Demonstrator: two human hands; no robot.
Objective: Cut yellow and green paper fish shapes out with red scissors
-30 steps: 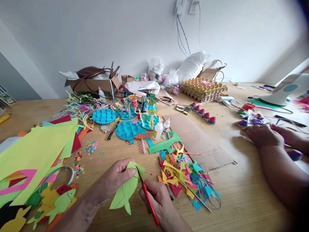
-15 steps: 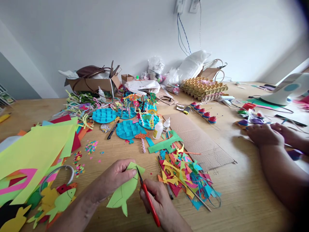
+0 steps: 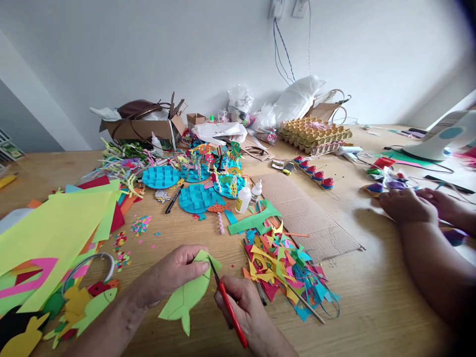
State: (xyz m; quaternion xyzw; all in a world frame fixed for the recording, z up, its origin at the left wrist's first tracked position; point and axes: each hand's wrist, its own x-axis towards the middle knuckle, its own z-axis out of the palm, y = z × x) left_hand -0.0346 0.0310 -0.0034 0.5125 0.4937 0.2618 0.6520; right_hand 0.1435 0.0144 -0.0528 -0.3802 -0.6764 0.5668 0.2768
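Note:
In front of me, my left hand point(image 3: 182, 270) pinches the top of a light green paper fish point(image 3: 189, 293) with dark drawn lines on it. My right hand point(image 3: 240, 302) grips red-handled scissors point(image 3: 226, 302). Their dark blades meet the upper right edge of the paper, close to my left thumb. The fish's tail and a fin hang down toward the table's near side. To the right of my right hand lies a pile of colourful paper scraps point(image 3: 275, 263).
Coloured paper sheets point(image 3: 67, 218) and cut paper fish point(image 3: 98, 300) lie at the left. Glue bottles point(image 3: 243, 199), blue decorated discs point(image 3: 199, 198) and a cardboard sheet point(image 3: 301, 213) are beyond my hands. Another person's hands point(image 3: 412, 206) work at the right.
The lower end of the green fish has swung slightly left and down. The scissor blades have shifted a little left along the paper's upper edge.

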